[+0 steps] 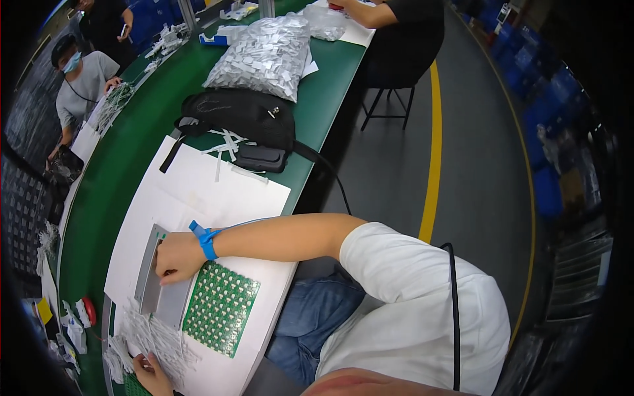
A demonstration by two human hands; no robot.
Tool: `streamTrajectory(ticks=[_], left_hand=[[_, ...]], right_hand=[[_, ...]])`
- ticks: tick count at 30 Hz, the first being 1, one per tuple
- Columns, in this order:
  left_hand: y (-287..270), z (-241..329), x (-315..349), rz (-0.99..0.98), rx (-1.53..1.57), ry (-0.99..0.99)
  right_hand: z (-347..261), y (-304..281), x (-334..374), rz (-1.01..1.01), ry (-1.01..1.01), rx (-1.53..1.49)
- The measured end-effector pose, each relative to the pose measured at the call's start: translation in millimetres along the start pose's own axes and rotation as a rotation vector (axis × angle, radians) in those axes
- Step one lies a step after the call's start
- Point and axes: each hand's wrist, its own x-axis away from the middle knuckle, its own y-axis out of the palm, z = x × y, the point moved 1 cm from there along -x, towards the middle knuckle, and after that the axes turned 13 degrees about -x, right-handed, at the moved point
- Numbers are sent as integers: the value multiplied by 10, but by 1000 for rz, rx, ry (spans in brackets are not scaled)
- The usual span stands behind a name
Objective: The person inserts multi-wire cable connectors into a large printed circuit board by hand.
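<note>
My right hand [179, 258], with a blue wrist strap [206, 240] on it, is closed with its fingers curled down over a grey metal fixture [165, 305]. Whatever its fingertips may hold is hidden beneath the hand. Beside the fixture, on the white sheet, lies a green panel of many small circuit boards [221, 310]. A loose heap of thin white strips [158, 340] spreads at the fixture's lower end. At the heap's edge is my left hand [153, 377], thumb and finger apart and touching the strips; its lower part is cut off by the dark rim.
A black bag [241, 119] and a dark case [261, 159] lie beyond the white sheet [205, 175], before a big clear bag of white pieces [264, 56]. A green conveyor [99, 218] runs along the left. A black cable [454, 317] hangs near my arm. Other people sit nearby.
</note>
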Motion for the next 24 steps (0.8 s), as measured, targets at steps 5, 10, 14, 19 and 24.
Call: streamTrajectory(ticks=[5, 10, 14, 19, 24], left_hand=[[63, -16, -87, 54, -11, 43], [81, -139, -112, 58, 92, 41], [194, -374, -175, 158, 155, 23], [69, -132, -91, 20, 177, 82], [106, -248, -80, -46, 77, 148]], right_hand=[[33, 22, -3, 21, -23, -2], [15, 26, -11, 27, -17, 22], [13, 17, 3, 29, -18, 11], [2, 16, 0, 42, -17, 12], [15, 44, -2, 39, -23, 8]])
